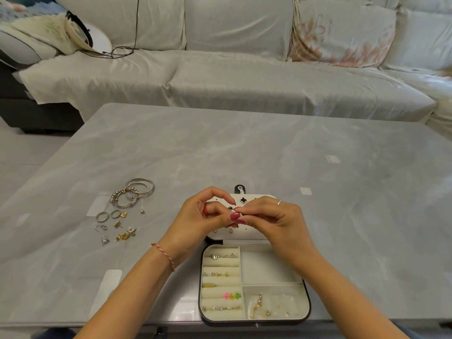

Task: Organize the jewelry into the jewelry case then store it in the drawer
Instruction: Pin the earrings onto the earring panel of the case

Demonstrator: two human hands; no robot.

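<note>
Roughly, by part:

Done: the jewelry case [254, 282] lies open at the near edge of the surface [244, 148]. Its roll slots on the left side already hold rings, studs and coloured pieces. The compartment at its near right holds small gold bits in clear packets. Its lid panel [244, 216] carries a few studs, among them a dark clover.

In hand: left hand [205, 216] and right hand [271, 216] meet just above the lid panel. The grip of each is a fingertip pinch on one small earring [240, 214]. Likely it is being fastened to the panel.

Left to do: loose jewelry [122, 211] is well to the left of the case: bangles [137, 192], rings, gold studs, hooks. The case's far right compartment looks unfilled. Closing the case and putting it in a drawer are not yet done, and no drawer is in view.

Progress: about halfway, I judge.

Surface: grey, marbled, glossy, with pale patches of reflected light.

Room: beyond the case is a covered sofa [244, 77] with a floral cushion [342, 37]. At its left end are a round frame and a dark cable.
</note>
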